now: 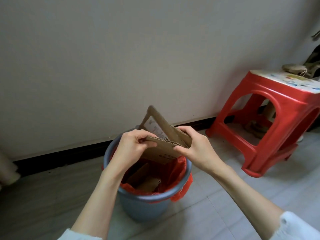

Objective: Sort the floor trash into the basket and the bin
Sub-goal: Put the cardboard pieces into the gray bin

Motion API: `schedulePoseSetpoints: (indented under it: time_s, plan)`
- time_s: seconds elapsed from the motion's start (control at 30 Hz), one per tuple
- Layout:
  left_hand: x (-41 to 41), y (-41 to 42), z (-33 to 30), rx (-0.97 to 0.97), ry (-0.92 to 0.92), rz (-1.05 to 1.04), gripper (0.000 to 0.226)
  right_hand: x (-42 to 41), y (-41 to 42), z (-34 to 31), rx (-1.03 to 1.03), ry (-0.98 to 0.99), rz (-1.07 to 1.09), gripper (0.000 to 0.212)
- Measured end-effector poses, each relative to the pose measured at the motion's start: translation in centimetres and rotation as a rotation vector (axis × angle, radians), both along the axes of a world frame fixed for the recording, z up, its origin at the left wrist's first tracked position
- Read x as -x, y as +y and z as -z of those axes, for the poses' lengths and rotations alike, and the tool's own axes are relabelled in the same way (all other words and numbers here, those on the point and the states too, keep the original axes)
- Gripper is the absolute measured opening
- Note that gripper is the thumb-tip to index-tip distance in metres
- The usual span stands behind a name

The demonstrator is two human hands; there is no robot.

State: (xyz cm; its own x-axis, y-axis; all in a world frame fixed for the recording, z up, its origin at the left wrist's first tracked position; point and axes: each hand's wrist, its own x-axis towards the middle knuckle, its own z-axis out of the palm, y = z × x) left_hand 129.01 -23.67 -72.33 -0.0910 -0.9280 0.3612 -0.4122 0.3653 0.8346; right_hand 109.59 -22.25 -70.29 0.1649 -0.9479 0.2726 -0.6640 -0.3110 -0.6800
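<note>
Matt brown corrugated cardboard point(168, 135) sat between the hands; below them, a smooth grey plastic bin point(142, 205) lined with thin, glossy red plastic bag point(180, 168); right, a glossy red plastic stool point(277, 118).

A plain room in a home

Pale tiled floor point(225, 196), bare off-white wall point(121, 58) with dark skirting board point(69, 151); red plastic stool point(270, 122) at three o'clock.

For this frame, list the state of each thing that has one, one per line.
Cardboard piece: folded, held over the bin.
Bin: upright, open, red bag lining it, cardboard scraps inside.
Left hand: pinches the cardboard's left end.
Right hand: grips its right end.
Red stool: upright.
</note>
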Motion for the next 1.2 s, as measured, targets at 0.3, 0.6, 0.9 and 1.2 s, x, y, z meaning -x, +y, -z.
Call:
schedulePoseSetpoints:
  time_s: [0.3,0.6,0.9,1.2]
  plan:
    - [0.1,0.1,0.6,0.399,-0.424,-0.278,0.058,-1.1,0.1,1.1,0.462,0.261,0.054,0.023]
    - [-0.8,-0.2,3.0,0.506,-0.567,-0.312,0.020,-1.4,0.3,2.2,0.311,0.159,-0.040,0.023]
    - [-0.9,0.2,6.7,0.056,-0.632,-0.242,0.020,-0.1,-0.9,6.0,0.307,0.009,0.305,0.017]
    - [0.5,-0.5,8.4,-0.349,-0.814,-0.132,0.028,-0.6,-2.5,7.3,0.444,0.167,0.194,0.021]
